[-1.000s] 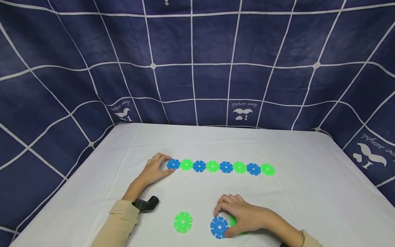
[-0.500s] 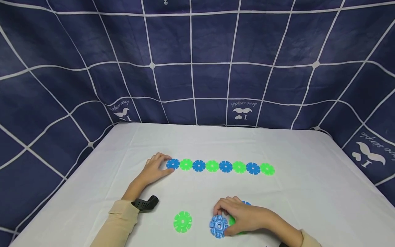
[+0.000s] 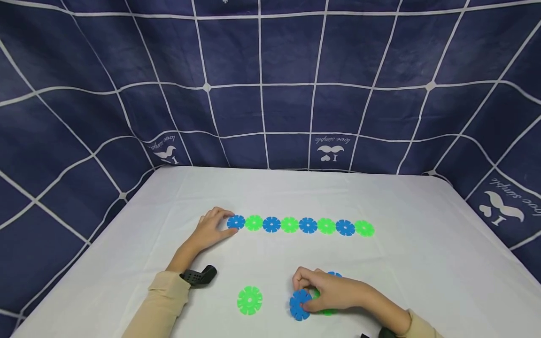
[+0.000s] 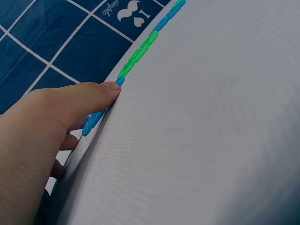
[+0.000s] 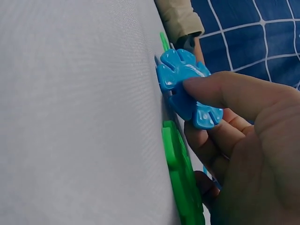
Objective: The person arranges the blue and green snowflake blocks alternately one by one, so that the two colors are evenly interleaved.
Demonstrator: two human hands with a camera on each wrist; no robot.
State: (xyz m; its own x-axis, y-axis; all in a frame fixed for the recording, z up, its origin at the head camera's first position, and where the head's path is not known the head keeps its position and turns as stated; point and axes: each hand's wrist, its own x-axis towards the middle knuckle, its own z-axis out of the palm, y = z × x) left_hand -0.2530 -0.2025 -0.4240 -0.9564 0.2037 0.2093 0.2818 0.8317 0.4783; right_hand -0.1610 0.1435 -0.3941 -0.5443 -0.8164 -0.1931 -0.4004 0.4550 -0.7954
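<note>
In the head view a row of blue and green snowflake discs lies flat on the white cloth. My left hand (image 3: 210, 228) is at the row's left end, gripping the end blue disc (image 3: 236, 222) by opposite edges; in the left wrist view the thumb (image 4: 110, 89) touches its near edge. My right hand (image 3: 334, 288) pinches another blue snowflake disc (image 3: 299, 305), thumb on its face. The right wrist view shows this blue disc (image 5: 180, 77) tilted, with a green disc (image 5: 180, 173) below it, partly under the hand.
A loose green disc (image 3: 250, 300) lies left of my right hand. Part of another blue disc (image 3: 335, 274) shows behind that hand. The white-covered table (image 3: 422, 263) meets a dark blue checked curtain (image 3: 291, 112) at the back and sides.
The blue disc at my right hand has tilted, and the thumb has moved from its edge onto its face. My left hand stays at the row's end.
</note>
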